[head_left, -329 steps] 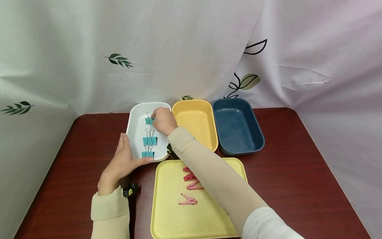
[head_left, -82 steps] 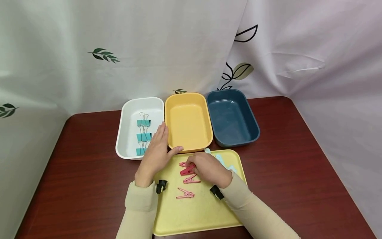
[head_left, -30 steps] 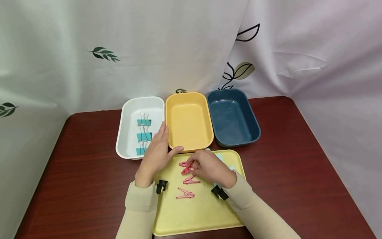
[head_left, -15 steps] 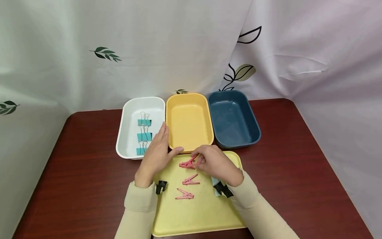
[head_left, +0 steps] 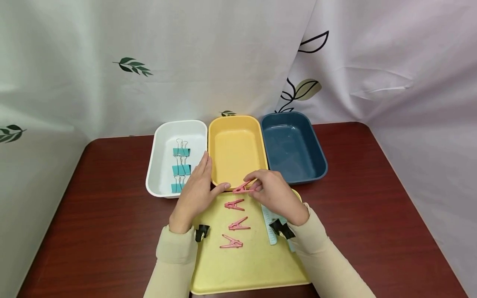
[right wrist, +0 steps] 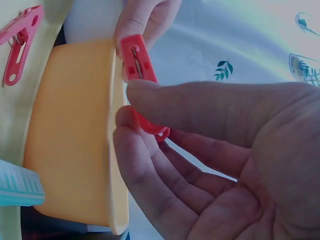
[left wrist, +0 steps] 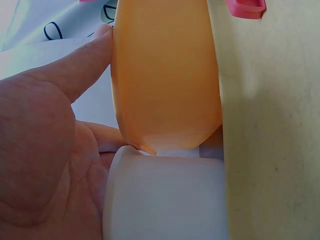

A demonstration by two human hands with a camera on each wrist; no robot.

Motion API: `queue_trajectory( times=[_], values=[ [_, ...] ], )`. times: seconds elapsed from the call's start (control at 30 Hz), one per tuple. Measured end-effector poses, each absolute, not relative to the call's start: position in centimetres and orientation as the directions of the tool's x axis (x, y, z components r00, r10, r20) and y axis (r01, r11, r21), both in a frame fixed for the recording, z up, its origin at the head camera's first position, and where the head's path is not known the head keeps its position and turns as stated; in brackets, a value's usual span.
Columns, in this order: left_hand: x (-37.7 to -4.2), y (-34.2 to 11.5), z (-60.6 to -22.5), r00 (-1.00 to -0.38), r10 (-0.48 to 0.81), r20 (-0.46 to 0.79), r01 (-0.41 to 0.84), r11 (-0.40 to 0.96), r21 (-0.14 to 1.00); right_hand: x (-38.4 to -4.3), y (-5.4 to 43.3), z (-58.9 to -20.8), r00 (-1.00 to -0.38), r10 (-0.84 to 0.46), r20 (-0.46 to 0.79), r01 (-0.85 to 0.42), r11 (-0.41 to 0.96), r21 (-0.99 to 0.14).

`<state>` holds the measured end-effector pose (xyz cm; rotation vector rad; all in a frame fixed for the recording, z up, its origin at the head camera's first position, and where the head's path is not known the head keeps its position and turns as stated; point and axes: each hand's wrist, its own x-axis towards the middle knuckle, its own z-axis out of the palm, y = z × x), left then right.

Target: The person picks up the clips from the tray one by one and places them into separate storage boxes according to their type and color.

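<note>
My right hand (head_left: 275, 194) pinches a pink clothespin (head_left: 242, 188) between thumb and fingers, over the near rim of the yellow bin (head_left: 238, 118). In the right wrist view the clothespin (right wrist: 134, 52) slants beside the bin's rim. My left hand (head_left: 194, 196) has its fingers straight, resting where the white bin (head_left: 150, 182) meets the yellow one, thumb along the yellow bin's near edge. Three more pink clothespins lie in a column on the yellow tray (head_left: 246, 271): the far one (head_left: 234, 204), the middle one (head_left: 239, 224) and the near one (head_left: 231, 242).
Inside the white bin sit three teal binder clips (head_left: 181, 170). A dark blue bin (head_left: 323, 165) stands right of the yellow bin. Light blue strips with tick marks, like a ruler (head_left: 269, 227), lie on the tray, partly under my right forearm. A curtain (head_left: 223, 54) hangs behind the table.
My right hand has lifted one pink clothespin off the tray and carried it away from me to the yellow bin's near rim. My left hand stays in place.
</note>
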<state>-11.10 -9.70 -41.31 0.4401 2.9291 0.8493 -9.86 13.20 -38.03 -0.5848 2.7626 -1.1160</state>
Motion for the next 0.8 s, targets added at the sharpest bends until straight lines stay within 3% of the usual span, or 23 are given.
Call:
queue_trajectory(
  times=[0.47,0.8],
  values=[
    [-11.1,-9.8,-41.3,-0.955,0.295,0.02,0.261,0.807,0.529,-11.6,12.2,-38.3,-0.957,-0.29,0.017,-0.219,0.683,-0.696],
    [-11.1,-9.8,-41.3,-0.957,0.29,0.01,0.252,0.811,0.528,-13.0,11.2,-38.7,-0.95,-0.312,-0.007,-0.22,0.688,-0.691]
  ],
)
